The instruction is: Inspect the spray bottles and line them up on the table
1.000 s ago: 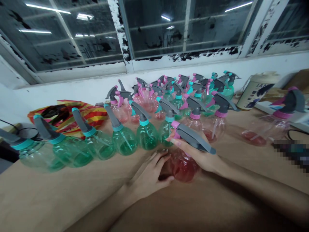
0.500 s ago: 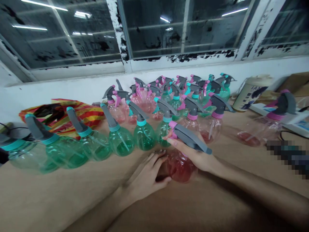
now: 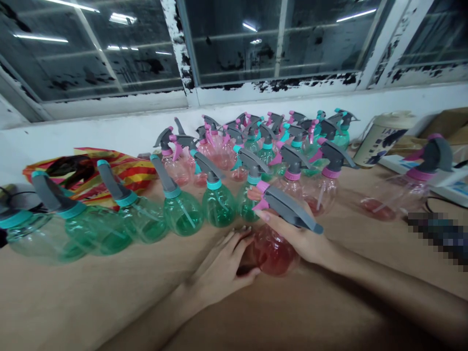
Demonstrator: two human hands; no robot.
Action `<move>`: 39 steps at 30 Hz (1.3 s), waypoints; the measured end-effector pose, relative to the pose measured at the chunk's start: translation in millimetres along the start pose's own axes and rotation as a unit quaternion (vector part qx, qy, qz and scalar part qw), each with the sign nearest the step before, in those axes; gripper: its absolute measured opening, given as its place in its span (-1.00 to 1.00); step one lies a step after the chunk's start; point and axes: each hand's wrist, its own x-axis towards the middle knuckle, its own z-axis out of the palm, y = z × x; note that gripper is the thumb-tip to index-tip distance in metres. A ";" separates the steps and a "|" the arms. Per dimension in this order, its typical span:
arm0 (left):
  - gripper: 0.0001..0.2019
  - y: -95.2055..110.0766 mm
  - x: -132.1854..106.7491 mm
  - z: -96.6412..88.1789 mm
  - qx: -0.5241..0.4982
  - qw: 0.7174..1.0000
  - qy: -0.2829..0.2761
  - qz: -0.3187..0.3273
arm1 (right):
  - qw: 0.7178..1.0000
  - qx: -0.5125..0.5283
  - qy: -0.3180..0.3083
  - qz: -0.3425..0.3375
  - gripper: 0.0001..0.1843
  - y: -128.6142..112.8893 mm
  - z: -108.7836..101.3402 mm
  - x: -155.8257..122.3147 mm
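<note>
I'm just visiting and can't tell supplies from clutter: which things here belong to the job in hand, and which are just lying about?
Belonging, it seems:
- round, clear pink plastic spray bottle with pink-and-grey head, in the right hand
- probably the round green plastic spray bottles with teal collars

Apparently lying about:
- crumpled red-and-yellow striped bag
- cream cylindrical container with dark print

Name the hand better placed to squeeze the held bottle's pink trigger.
Probably the right hand: it holds the bottle under the spray head, near the pink trigger, while the left hand lies lower, beside it.
</note>
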 end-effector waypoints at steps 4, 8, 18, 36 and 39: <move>-0.48 0.3 -0.3 0.7 -0.004 1.000 0.005 -0.001 | 1.000 0.007 -0.002 0.004 -0.87 -1.6 -0.4 0.2; -0.48 0.7 -0.2 -0.2 -0.003 1.000 0.006 0.001 | 1.000 0.028 -0.006 0.008 -0.87 -2.3 -0.6 0.2; -0.48 -0.5 -0.5 0.5 -0.012 1.000 -0.003 -0.001 | 1.000 0.005 0.003 0.027 -0.82 -1.6 1.6 -0.1; -0.45 0.1 -0.7 0.4 0.000 1.000 -0.005 0.005 | 0.999 0.035 -0.028 0.022 -0.86 -3.7 -1.7 1.1; -0.46 -0.4 -0.4 1.0 0.003 1.000 -0.006 0.005 | 1.000 0.007 -0.015 0.016 -0.86 -2.8 -1.9 0.6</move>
